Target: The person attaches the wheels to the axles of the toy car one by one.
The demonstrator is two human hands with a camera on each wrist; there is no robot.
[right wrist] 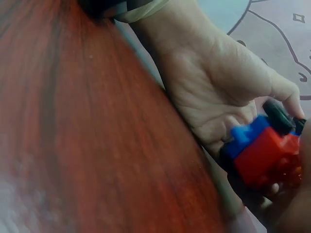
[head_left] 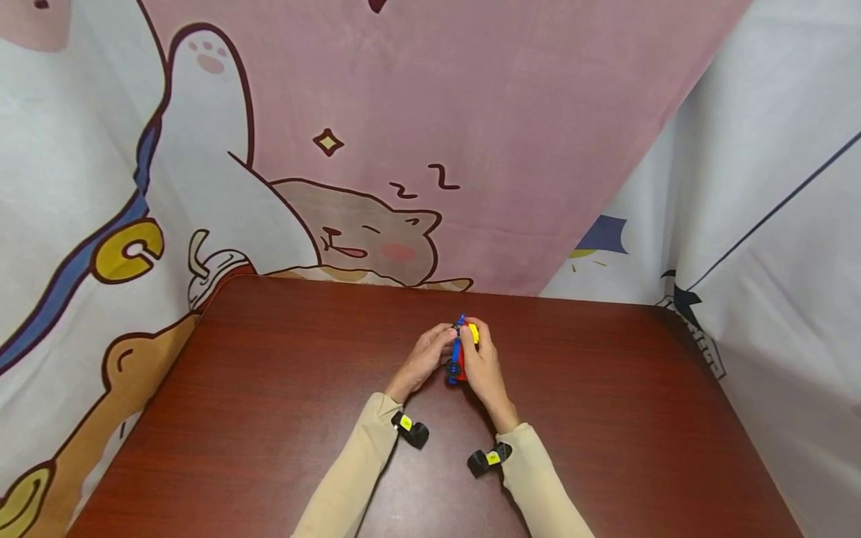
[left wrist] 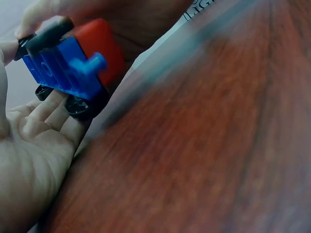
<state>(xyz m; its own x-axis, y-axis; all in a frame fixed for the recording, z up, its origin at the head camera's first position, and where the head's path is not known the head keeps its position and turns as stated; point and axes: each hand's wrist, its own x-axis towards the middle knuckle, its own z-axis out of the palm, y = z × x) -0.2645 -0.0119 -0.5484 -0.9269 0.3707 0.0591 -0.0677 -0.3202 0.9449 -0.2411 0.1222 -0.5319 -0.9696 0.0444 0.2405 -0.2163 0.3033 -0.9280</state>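
Note:
A small toy car (head_left: 454,357) is held up between both hands over the table, its underside turned toward the left. It has a blue chassis (left wrist: 58,68), black wheels (left wrist: 80,108) and a red body (right wrist: 260,158). A yellow part (head_left: 474,333) shows beside the right fingers in the head view. My left hand (head_left: 425,357) holds the wheel side, thumb at an upper wheel and fingers beneath the lower ones. From the other side, my right hand (head_left: 486,370) grips the red body, hiding part of it.
A dark reddish-brown wooden table (head_left: 269,388) spreads under both arms. Printed cartoon cloth (head_left: 538,134) hangs behind it and on both sides. Each wrist carries a black camera mount, on the left sleeve (head_left: 350,471) and the right sleeve (head_left: 545,486).

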